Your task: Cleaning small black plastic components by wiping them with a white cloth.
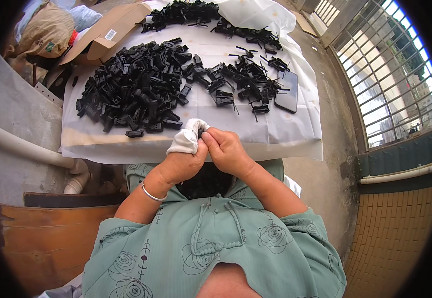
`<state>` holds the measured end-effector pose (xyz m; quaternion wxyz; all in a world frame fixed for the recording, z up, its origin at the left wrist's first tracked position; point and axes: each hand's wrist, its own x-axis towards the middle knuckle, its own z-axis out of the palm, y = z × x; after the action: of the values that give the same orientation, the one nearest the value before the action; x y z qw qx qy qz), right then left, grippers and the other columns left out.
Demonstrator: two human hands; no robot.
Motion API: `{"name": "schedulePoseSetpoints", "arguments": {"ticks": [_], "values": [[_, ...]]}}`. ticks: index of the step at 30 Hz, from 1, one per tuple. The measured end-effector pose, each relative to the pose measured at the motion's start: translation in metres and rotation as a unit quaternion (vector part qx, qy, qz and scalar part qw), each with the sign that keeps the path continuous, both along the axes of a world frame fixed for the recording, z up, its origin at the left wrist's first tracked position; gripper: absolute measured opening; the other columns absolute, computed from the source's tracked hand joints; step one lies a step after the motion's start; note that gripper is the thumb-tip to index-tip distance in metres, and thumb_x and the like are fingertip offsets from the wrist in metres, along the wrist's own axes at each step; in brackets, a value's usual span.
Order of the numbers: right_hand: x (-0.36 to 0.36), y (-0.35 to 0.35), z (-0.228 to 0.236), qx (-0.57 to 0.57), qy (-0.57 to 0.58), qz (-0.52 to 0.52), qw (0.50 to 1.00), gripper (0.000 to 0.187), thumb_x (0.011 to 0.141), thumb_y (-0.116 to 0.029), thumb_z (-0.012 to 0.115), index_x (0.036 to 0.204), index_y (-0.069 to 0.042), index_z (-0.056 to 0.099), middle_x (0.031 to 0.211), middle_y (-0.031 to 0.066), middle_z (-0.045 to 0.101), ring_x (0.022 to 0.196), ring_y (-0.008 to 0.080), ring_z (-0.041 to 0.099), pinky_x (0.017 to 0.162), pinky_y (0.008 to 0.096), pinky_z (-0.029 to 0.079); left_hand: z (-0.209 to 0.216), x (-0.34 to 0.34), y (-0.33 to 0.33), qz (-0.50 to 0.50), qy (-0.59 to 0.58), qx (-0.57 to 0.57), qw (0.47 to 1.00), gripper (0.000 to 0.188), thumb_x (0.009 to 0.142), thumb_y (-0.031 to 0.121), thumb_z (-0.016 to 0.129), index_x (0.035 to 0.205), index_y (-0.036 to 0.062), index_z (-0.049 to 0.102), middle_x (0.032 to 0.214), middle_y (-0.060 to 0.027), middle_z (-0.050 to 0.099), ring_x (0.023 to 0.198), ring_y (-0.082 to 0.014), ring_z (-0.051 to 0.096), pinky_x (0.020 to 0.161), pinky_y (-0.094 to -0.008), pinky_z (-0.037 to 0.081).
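Note:
My two hands meet just past the table's near edge. Partly covered by a white cloth glove [184, 141], my left hand [180, 161] is closed round a small black plastic part [200, 133]. My right hand [227, 150] is bare and pinches the same part from the other side; most of it is hidden by the fingers. Beyond my left hand lies a large heap of black plastic clip-like parts [136, 82]. Looser black parts with thin stems [248, 82] are spread ahead and to the right.
White sheeting [255, 131] covers the table. A dark-screened phone [287, 94] lies near its right side. More black parts [186, 14] line the far edge. An open cardboard box [114, 32] and bags [47, 30] stand far left. A barred window [382, 74] is at right.

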<state>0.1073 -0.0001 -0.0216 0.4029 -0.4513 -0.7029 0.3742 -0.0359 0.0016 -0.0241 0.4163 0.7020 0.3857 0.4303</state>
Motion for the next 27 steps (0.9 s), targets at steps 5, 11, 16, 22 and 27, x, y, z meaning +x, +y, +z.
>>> {"name": "schedulePoseSetpoints", "arguments": {"ticks": [5, 11, 16, 22, 27], "values": [[0.003, 0.003, -0.008, -0.018, 0.02, 0.003, 1.0, 0.021, 0.092, -0.014, 0.048, 0.078, 0.001, 0.053, 0.059, 0.0074, 0.047, 0.055, 0.0129, 0.038, 0.052, 0.0287, 0.038, 0.003, 0.002, 0.002, 0.015, 0.027, 0.008, 1.0, 0.021, 0.082, 0.005, 0.043, 0.101, -0.0022, 0.047, 0.085, -0.0166, 0.053, 0.076, -0.028, 0.052, 0.071, -0.0329, 0.044], [0.034, 0.026, 0.001, 0.116, -0.161, -0.125, 0.972, 0.018, 0.088, -0.018, 0.056, 0.083, -0.001, 0.055, 0.063, 0.0102, 0.055, 0.055, 0.0219, 0.052, 0.053, 0.0329, 0.043, 0.019, -0.017, 0.044, 0.163, 0.195, 0.223, 0.941, 0.047, 0.081, 0.003, 0.054, 0.126, -0.0011, 0.041, 0.122, -0.0226, 0.046, 0.114, -0.0345, 0.045, 0.093, -0.0359, 0.041], [0.061, 0.052, -0.035, 0.115, -0.436, -0.207, 0.868, 0.019, 0.082, -0.018, 0.061, 0.088, -0.001, 0.053, 0.066, 0.0122, 0.06, 0.059, 0.0306, 0.059, 0.054, 0.0386, 0.047, 0.037, -0.031, 0.049, 0.262, 0.275, 0.279, 0.882, 0.048, 0.077, 0.004, 0.062, 0.123, -0.0016, 0.047, 0.125, -0.0165, 0.048, 0.117, -0.0352, 0.043, 0.091, -0.0366, 0.043], [0.047, 0.027, -0.005, 0.042, -0.131, -0.214, 0.967, 0.019, 0.083, -0.015, 0.059, 0.072, -0.002, 0.052, 0.056, 0.0067, 0.05, 0.048, 0.0138, 0.046, 0.048, 0.0286, 0.038, -0.022, -0.011, 0.019, 0.089, 0.005, 0.051, 0.995, 0.033, 0.081, 0.008, 0.063, 0.11, -0.0011, 0.052, 0.093, -0.0112, 0.058, 0.074, -0.0161, 0.056, 0.069, -0.0267, 0.047], [0.018, -0.008, 0.011, -0.14, 0.052, -0.013, 0.989, 0.022, 0.085, -0.016, 0.06, 0.072, 0.0, 0.052, 0.055, 0.0054, 0.046, 0.048, 0.0107, 0.041, 0.046, 0.0254, 0.034, -0.022, 0.008, 0.008, 0.027, -0.2, -0.067, 0.977, 0.037, 0.087, 0.008, 0.058, 0.12, 0.0015, 0.043, 0.089, -0.0041, 0.054, 0.065, -0.0057, 0.049, 0.055, -0.0196, 0.043]]}}
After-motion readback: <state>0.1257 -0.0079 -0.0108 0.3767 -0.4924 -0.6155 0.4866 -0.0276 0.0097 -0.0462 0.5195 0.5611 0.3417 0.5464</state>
